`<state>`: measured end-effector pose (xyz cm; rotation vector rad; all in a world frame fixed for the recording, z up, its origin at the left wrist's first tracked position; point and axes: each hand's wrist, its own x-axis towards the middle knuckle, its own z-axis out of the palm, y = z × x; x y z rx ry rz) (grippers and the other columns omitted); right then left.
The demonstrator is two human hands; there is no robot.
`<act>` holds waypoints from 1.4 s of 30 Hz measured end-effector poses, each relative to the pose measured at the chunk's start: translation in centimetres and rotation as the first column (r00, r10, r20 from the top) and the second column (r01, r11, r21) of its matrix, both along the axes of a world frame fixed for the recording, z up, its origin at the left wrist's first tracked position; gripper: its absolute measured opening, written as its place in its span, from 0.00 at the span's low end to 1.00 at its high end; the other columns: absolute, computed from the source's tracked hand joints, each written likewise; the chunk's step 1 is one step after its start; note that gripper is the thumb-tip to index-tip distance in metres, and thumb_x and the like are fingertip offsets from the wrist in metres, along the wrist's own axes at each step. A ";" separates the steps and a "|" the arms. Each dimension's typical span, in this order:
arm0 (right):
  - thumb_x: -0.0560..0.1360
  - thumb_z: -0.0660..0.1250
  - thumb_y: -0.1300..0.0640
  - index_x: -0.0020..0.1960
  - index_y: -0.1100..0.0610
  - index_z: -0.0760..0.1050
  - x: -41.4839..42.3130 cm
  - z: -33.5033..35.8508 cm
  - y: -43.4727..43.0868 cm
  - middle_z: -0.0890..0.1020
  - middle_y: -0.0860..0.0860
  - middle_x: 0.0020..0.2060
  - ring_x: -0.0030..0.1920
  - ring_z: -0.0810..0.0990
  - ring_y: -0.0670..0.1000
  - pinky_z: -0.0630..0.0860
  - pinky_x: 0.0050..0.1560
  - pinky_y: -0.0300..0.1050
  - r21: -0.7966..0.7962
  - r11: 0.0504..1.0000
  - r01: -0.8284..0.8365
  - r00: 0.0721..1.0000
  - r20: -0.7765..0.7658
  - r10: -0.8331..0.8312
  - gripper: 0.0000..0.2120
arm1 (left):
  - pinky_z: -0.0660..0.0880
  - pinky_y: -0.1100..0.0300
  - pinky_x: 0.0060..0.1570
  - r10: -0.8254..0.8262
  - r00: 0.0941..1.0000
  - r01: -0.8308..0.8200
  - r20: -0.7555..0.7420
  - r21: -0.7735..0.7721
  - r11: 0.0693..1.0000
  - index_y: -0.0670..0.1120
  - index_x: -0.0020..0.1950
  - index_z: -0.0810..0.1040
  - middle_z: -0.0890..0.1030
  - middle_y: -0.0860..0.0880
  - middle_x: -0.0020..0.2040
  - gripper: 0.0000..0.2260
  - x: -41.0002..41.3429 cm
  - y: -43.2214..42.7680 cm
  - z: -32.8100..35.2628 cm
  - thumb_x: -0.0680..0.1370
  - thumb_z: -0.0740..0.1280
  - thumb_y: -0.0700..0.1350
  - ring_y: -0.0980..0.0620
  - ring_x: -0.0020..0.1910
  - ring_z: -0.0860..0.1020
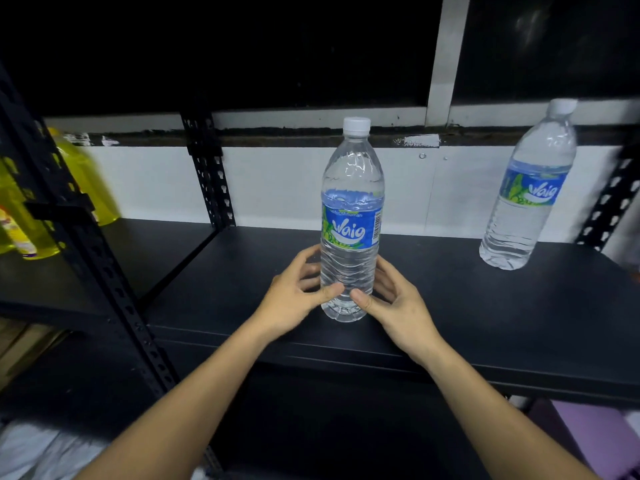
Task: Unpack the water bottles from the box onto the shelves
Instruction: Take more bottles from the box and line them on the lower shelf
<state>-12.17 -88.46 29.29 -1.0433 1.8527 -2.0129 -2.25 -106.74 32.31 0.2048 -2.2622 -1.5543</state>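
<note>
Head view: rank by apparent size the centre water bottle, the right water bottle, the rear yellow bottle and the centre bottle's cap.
1. centre water bottle
2. right water bottle: looks slightly smaller, but stands farther back, so unsure
3. rear yellow bottle: partly hidden behind the post, so unsure
4. white cap

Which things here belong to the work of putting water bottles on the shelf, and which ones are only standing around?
Part of the job:
middle water bottle, with left hand and right hand round its base
right water bottle
black shelf

Just lying about:
yellow bottles, far left
purple thing, bottom right
white cloth, bottom left
</note>
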 end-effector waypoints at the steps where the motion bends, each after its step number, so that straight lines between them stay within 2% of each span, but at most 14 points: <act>1: 0.75 0.76 0.62 0.78 0.52 0.68 0.0 0.0 0.2 0.81 0.45 0.68 0.69 0.78 0.44 0.76 0.62 0.34 -0.004 1.000 0.010 1.000 -0.006 -0.010 0.34 | 0.78 0.64 0.59 -0.019 1.000 0.019 0.002 -0.003 1.000 0.60 0.73 0.69 0.83 0.52 0.62 0.33 0.0 -0.1 0.0 0.73 0.79 0.46 0.57 0.60 0.83; 6: 0.77 0.74 0.62 0.78 0.50 0.68 -0.4 0.0 1.7 0.81 0.43 0.67 0.70 0.78 0.44 0.75 0.62 0.33 0.007 1.000 0.024 0.999 -0.042 -0.024 0.33 | 0.78 0.68 0.53 -0.008 0.999 0.008 -0.042 -0.002 1.000 0.57 0.75 0.69 0.82 0.52 0.62 0.36 -0.6 1.3 -0.6 0.71 0.80 0.44 0.57 0.60 0.83; 12: 0.76 0.74 0.55 0.80 0.49 0.65 -1.5 -0.1 4.6 0.80 0.43 0.69 0.71 0.76 0.44 0.74 0.68 0.37 0.044 0.998 0.051 0.996 -0.073 -0.048 0.35 | 0.80 0.61 0.59 0.020 0.995 -0.021 -0.102 -0.003 1.000 0.58 0.77 0.70 0.82 0.52 0.65 0.36 -1.8 4.5 -1.6 0.71 0.80 0.46 0.57 0.62 0.82; 16: 0.77 0.74 0.55 0.80 0.48 0.64 -2.2 -0.2 7.0 0.78 0.46 0.71 0.73 0.74 0.46 0.73 0.70 0.39 0.067 0.995 0.072 0.996 -0.058 -0.068 0.35 | 0.79 0.66 0.55 0.012 0.991 -0.012 -0.130 0.003 1.000 0.57 0.78 0.69 0.81 0.55 0.65 0.36 -2.8 7.3 -1.8 0.73 0.79 0.45 0.60 0.62 0.81; 21: 0.77 0.74 0.55 0.80 0.47 0.64 -2.7 -0.1 10.0 0.78 0.43 0.71 0.72 0.75 0.43 0.73 0.73 0.51 0.086 0.988 0.131 0.991 -0.042 -0.128 0.35 | 0.76 0.72 0.54 -0.016 0.989 0.018 -0.146 0.010 1.000 0.54 0.79 0.67 0.79 0.59 0.68 0.36 -4.1 10.3 -2.3 0.74 0.78 0.43 0.63 0.63 0.79; 24: 0.76 0.76 0.55 0.79 0.46 0.66 -3.1 -0.2 11.7 0.80 0.43 0.69 0.71 0.76 0.43 0.74 0.72 0.54 0.087 0.978 0.187 0.982 -0.029 -0.185 0.34 | 0.76 0.69 0.58 -0.053 0.990 0.054 -0.132 0.006 0.999 0.55 0.79 0.67 0.79 0.59 0.68 0.36 -5.2 11.5 -2.3 0.75 0.77 0.43 0.63 0.64 0.79; 27: 0.73 0.79 0.56 0.77 0.47 0.68 -3.4 -0.3 13.0 0.82 0.42 0.66 0.69 0.78 0.42 0.76 0.70 0.54 0.086 0.966 0.243 0.970 -0.041 -0.241 0.36 | 0.76 0.67 0.62 -0.080 0.991 0.079 -0.107 -0.013 0.997 0.54 0.79 0.67 0.79 0.58 0.69 0.36 -6.3 12.8 -2.3 0.75 0.77 0.44 0.62 0.65 0.79; 29: 0.70 0.81 0.55 0.77 0.47 0.67 -3.6 -0.3 13.9 0.82 0.41 0.65 0.68 0.78 0.41 0.76 0.70 0.51 0.104 0.955 0.279 0.959 -0.072 -0.273 0.40 | 0.76 0.68 0.61 -0.092 0.991 0.091 -0.095 -0.019 0.996 0.53 0.79 0.67 0.80 0.57 0.68 0.36 -7.0 13.8 -2.3 0.74 0.77 0.44 0.62 0.65 0.79; 32: 0.68 0.83 0.53 0.78 0.47 0.66 -3.9 -0.3 15.2 0.82 0.40 0.65 0.68 0.78 0.40 0.76 0.69 0.50 0.126 0.937 0.326 0.942 -0.121 -0.312 0.44 | 0.74 0.71 0.59 -0.114 0.990 0.112 -0.081 -0.025 0.993 0.54 0.79 0.67 0.81 0.61 0.65 0.35 -7.9 14.9 -2.3 0.75 0.77 0.44 0.64 0.64 0.78; 37: 0.70 0.80 0.51 0.78 0.46 0.67 -4.5 -0.3 17.1 0.83 0.38 0.63 0.66 0.79 0.40 0.78 0.66 0.48 0.125 0.912 0.390 0.915 -0.161 -0.369 0.40 | 0.73 0.74 0.58 -0.201 0.979 0.194 -0.044 -0.129 0.972 0.55 0.81 0.62 0.77 0.66 0.66 0.33 -8.7 15.8 -2.2 0.79 0.73 0.46 0.66 0.65 0.77; 40: 0.71 0.79 0.51 0.77 0.44 0.67 -4.8 -0.3 18.3 0.83 0.36 0.62 0.65 0.79 0.39 0.79 0.64 0.40 0.122 0.907 0.404 0.908 -0.173 -0.381 0.38 | 0.75 0.67 0.63 -0.239 0.970 0.238 0.030 -0.286 0.928 0.62 0.82 0.52 0.74 0.74 0.64 0.40 -9.2 16.3 -2.2 0.78 0.74 0.52 0.66 0.67 0.75; 42: 0.72 0.79 0.52 0.77 0.45 0.68 -5.0 -0.2 19.0 0.83 0.34 0.61 0.64 0.80 0.38 0.78 0.63 0.37 0.115 0.902 0.415 0.903 -0.177 -0.393 0.37 | 0.72 0.61 0.68 -0.250 0.965 0.258 0.077 -0.440 0.860 0.65 0.82 0.43 0.72 0.70 0.70 0.46 -9.6 16.8 -2.2 0.76 0.73 0.59 0.65 0.71 0.72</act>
